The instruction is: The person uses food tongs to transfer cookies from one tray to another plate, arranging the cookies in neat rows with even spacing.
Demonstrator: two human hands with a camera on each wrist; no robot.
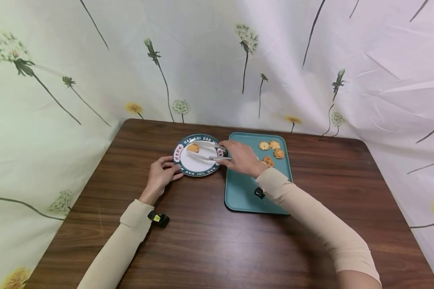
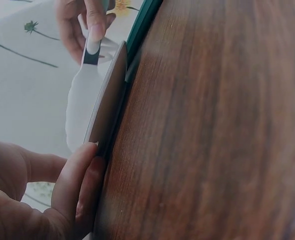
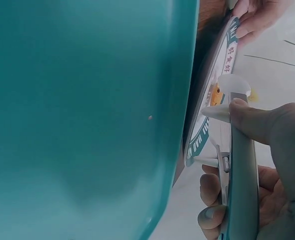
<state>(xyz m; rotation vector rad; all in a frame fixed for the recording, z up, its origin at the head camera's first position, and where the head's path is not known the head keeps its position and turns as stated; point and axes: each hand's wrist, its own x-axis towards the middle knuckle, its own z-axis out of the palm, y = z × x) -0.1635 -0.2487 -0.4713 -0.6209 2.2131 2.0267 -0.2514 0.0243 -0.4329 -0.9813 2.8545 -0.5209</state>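
Observation:
A round plate [image 1: 201, 165] with a white middle and a dark green lettered rim lies on the table. My left hand [image 1: 159, 175] grips its left rim, thumb and fingers at the edge. In my right hand [image 1: 241, 157] is a pair of tongs [image 3: 243, 175] with white tips, reaching over the plate from the right. One golden cookie [image 1: 193, 148] is on the plate, between or right beside the tong tips; the right wrist view partly hides it behind them. Left of the right forearm, the teal tray [image 1: 244, 194] stands close to the plate.
Several cookies [image 1: 274, 145] lie at the tray's far right, with a pretzel-shaped cookie [image 1: 268, 161] near the right wrist. The brown wooden table [image 1: 202, 241] ends at a hanging cloth [image 1: 209, 60] printed with dandelions.

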